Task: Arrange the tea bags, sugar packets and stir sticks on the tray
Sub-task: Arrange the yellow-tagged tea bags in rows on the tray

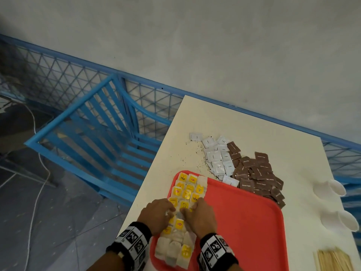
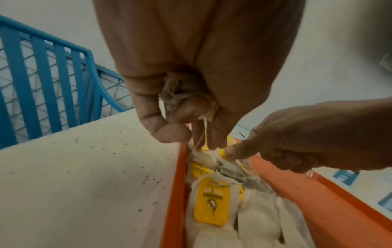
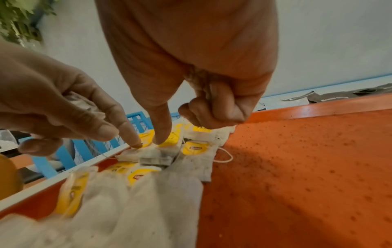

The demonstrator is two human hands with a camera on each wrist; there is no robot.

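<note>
A red tray [image 1: 244, 222] lies on the white table [image 1: 244, 126]. Tea bags [image 1: 187, 192] with yellow tags fill rows along its left side. Both hands work over the middle of those rows. My left hand [image 1: 171, 210] keeps a crumpled tea bag [image 2: 182, 94] and its string bunched in the palm, and one finger [image 3: 133, 141] presses a bag on the tray. My right hand [image 1: 188, 209] curls its fingers round what looks like another tea bag [image 3: 201, 82], with one straight finger [image 3: 162, 134] on a yellow tag. White sugar packets [image 1: 216, 159] and brown sugar packets [image 1: 257, 175] lie beyond the tray. Stir sticks [image 1: 332, 261] lie at the bottom right.
Two white plastic spoons [image 1: 336, 186] lie near the table's right edge. Loose tea dust speckles the table and the tray. A blue slatted chair [image 1: 93, 133] stands left of the table, with a blue mesh fence [image 1: 58, 71] and a wall behind.
</note>
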